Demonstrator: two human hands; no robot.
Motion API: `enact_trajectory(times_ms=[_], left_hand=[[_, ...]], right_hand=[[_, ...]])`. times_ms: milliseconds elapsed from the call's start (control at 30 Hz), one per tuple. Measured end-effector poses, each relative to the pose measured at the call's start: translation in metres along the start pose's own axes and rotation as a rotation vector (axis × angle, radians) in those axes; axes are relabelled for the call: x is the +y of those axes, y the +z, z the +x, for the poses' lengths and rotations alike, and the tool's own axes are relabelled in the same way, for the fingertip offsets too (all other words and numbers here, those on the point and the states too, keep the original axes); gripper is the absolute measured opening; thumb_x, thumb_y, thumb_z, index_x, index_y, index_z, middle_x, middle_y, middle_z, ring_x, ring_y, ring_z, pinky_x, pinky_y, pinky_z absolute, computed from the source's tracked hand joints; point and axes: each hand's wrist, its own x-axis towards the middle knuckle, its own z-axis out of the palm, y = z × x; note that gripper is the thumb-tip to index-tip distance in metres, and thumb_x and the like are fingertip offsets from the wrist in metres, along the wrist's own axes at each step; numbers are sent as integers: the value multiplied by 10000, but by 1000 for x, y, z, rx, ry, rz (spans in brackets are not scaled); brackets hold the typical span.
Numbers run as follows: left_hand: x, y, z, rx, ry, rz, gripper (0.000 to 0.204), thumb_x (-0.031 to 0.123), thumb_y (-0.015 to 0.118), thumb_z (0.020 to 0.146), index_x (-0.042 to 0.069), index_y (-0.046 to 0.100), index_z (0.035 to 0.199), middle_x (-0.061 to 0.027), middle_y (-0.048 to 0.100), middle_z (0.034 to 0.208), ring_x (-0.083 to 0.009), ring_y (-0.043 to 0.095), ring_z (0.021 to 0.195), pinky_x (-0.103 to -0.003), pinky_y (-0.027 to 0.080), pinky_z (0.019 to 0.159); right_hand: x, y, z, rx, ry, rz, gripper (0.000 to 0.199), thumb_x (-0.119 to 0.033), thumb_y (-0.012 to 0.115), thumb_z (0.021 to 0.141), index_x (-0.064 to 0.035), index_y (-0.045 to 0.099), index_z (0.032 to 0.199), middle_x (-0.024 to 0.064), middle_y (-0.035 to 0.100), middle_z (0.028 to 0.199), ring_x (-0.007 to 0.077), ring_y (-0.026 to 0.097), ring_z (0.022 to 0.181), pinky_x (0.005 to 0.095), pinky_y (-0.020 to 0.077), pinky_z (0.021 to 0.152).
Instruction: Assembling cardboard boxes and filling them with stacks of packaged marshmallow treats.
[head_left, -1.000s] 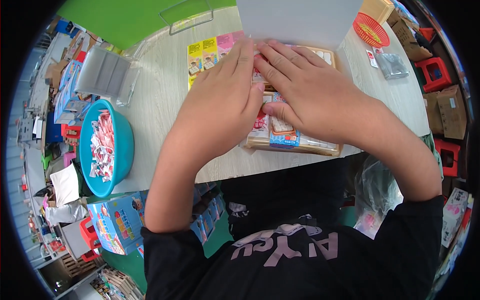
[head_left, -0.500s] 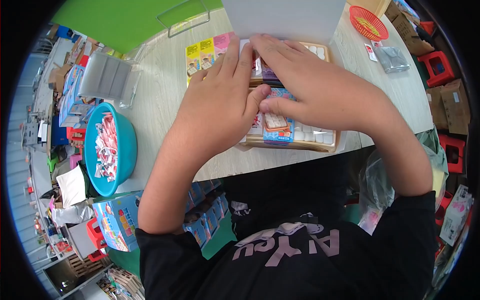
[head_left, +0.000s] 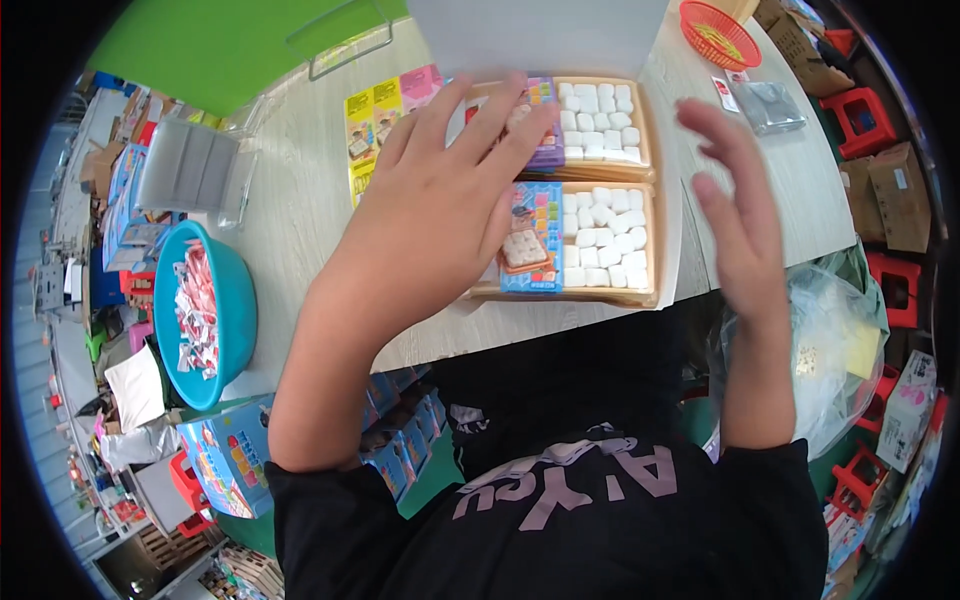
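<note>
My left hand (head_left: 425,215) lies with fingers spread over the left part of an open box, its fingertips on or just above a purple printed card (head_left: 547,125). Beneath it are two tan trays, the far tray (head_left: 645,125) and the near tray (head_left: 651,240), both filled with small white rounded blocks (head_left: 605,230). A blue printed card (head_left: 531,235) covers part of the near tray; my hand hides the trays' left ends. The box's white lid (head_left: 540,35) stands up behind. Right of the box, my right hand (head_left: 745,225) is raised, fingers apart and slightly blurred, holding nothing.
Yellow and pink printed sheets (head_left: 372,125) lie left of the box. A turquoise basin (head_left: 237,310) of small wrapped packets and a clear plastic case (head_left: 185,170) stand farther left. At the far right are a red basket (head_left: 700,35) and a grey packet (head_left: 772,108).
My right hand has lifted off the trays and moved right, uncovering the white blocks. My left hand stays over the box's left part, its fingers now spread wider.
</note>
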Motion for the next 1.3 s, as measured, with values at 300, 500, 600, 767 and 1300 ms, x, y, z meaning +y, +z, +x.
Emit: enact_trajectory(times_ms=[300,500,600,767,1300], left_hand=[[-5,3,1,-57,35,-137,487,259,499,983,180,488,1463,-110,354,1588,-389,303,1456,-500,271,1173],[-3,-2,2,-44,53,-44,518,365,530,988,185,477,1470,-103,362,1585,-372,323,1450,-504,292,1160],[-5,-1,-1,-42,67,-16,528,355,545,981,180,470,1473,-101,367,1580,-369,333,1444,-507,304,1152],[-5,2,0,-31,68,-47,526,305,554,976,168,465,1476,-116,372,1576,-375,334,1440,-504,311,1149],[-15,20,-12,133,-81,-623,553,-17,378,954,-8,355,1506,-201,391,1551,-347,351,1456,-422,255,1196]], right_hand=[[-4,29,-2,1,-127,123,517,-231,462,1008,22,418,1456,216,427,1481,350,407,1385,403,322,1126],[-16,27,0,-69,-141,-104,547,-265,458,1017,48,407,1463,227,394,1526,363,394,1403,401,308,1139],[-29,21,5,-171,-121,-271,548,-265,444,1017,45,415,1467,215,387,1543,354,387,1414,404,286,1154],[-44,23,13,-286,-104,-532,522,-227,458,1005,42,437,1453,200,395,1542,350,383,1419,424,285,1158],[-16,48,18,83,95,-17,658,-147,588,936,-21,324,1526,172,304,1608,278,325,1470,377,272,1176]])
